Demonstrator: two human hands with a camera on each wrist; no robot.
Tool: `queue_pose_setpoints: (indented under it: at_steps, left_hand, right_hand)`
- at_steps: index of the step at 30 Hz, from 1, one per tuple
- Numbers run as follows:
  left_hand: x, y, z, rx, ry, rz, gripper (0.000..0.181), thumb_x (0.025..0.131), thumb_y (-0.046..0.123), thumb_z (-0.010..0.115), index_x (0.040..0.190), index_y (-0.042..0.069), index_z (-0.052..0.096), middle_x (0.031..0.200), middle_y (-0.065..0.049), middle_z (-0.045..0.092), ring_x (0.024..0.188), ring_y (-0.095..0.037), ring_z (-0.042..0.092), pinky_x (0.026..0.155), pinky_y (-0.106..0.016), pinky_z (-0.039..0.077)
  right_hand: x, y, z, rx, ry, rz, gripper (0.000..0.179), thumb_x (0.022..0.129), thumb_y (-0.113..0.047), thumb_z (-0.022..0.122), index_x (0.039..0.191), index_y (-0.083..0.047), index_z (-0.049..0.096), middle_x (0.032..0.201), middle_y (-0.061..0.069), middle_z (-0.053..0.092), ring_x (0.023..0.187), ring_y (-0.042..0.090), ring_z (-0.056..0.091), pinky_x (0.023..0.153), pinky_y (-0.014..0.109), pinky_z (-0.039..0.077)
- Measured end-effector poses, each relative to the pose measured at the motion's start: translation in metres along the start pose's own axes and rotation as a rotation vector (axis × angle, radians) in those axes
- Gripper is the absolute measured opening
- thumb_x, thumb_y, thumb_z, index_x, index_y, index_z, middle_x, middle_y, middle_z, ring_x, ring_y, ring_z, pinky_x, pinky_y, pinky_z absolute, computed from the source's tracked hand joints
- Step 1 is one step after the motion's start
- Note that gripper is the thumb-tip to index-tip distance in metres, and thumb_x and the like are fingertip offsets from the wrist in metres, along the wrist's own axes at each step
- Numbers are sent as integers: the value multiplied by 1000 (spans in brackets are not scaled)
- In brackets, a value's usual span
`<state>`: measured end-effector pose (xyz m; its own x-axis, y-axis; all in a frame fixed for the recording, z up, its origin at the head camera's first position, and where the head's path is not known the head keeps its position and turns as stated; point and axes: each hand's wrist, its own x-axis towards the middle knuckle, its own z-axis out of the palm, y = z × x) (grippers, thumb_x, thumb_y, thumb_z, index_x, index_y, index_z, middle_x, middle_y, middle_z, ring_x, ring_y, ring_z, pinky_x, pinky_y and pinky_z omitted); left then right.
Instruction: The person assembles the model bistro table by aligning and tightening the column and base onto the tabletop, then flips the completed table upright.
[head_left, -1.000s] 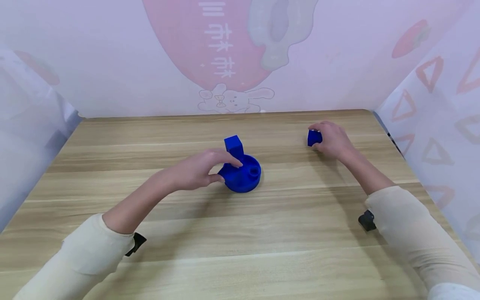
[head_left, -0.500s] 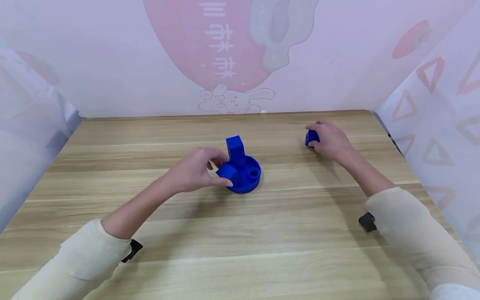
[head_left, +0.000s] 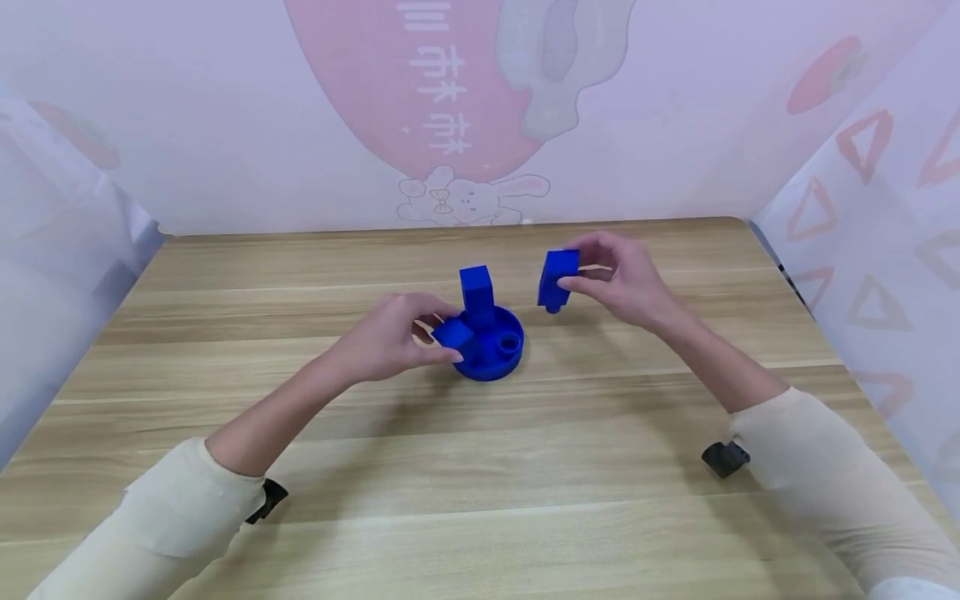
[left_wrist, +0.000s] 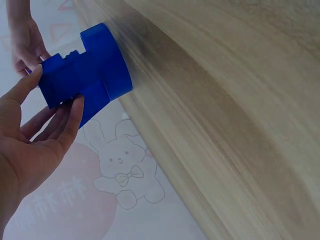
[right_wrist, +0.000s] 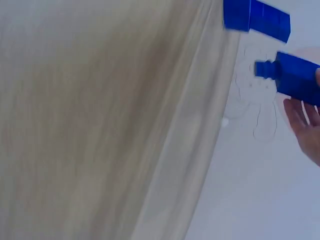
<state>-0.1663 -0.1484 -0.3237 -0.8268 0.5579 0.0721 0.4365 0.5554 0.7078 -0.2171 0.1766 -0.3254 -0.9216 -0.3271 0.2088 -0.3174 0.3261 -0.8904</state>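
On the pale pink printed sheet point(head_left: 225, 125) behind the table, white characters point(head_left: 447, 133) run in a column across a pink shape; two of them look to me like 柿, turned sideways, and the last I can't make out. Below them is a line-drawn rabbit point(left_wrist: 122, 160), lying on its side in the head view but upright in the left wrist view, where its bow point(left_wrist: 129, 176) is plain.

On the wood-grain tabletop point(head_left: 480, 483) sits a round, rimmed, solid-blue base point(head_left: 487, 371) with a raised ring-shaped socket point(head_left: 510, 343) near its right edge. A square-sided blue block point(head_left: 477, 292) stands upright at its back. The person's left hand point(head_left: 386, 337) grips a tilted blue block point(head_left: 454, 335) at the base's left side, thumb on one side, fingers on the other, parted by the block's width; I can't tell whether that block is seated in the base.

The right hand point(head_left: 626, 279) pinches a matching blue block with a short peg point(head_left: 557, 277) between thumb and fingers, raised to the right of the base and apart from it. The right wrist view brings out the stepped shape of the peg point(right_wrist: 265, 69), which is merely a small nub from the head. Only the left wrist view shows notches point(left_wrist: 70, 55) along one edge of the blue parts.
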Motion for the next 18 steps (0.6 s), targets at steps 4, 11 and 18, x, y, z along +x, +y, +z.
queue_pose_setpoints:
  at_steps: [4,11,18]
  left_hand:
    - [2,-5,5,-44,-1,-44,61,82,14,90,131,-10,64,123,-22,71,106,-33,71,86,-41,62]
    - [4,-6,16,-59,56,-103,57,84,20,89,127,-8,67,116,-18,73,100,-30,71,79,-36,63]
    - [4,-1,21,5,120,-115,41,84,20,89,112,-2,70,101,-14,75,90,-28,71,73,-36,62]
  right_hand:
    - [-3,-3,13,183,-33,7,37,88,12,75,122,15,60,112,17,72,100,22,71,88,27,60]
    - [-6,-5,31,272,-107,-31,40,85,16,75,123,14,62,113,12,72,101,21,71,88,33,61]
    - [-5,-3,43,301,-162,-34,41,83,18,76,121,14,62,113,13,70,101,21,70,90,36,60]
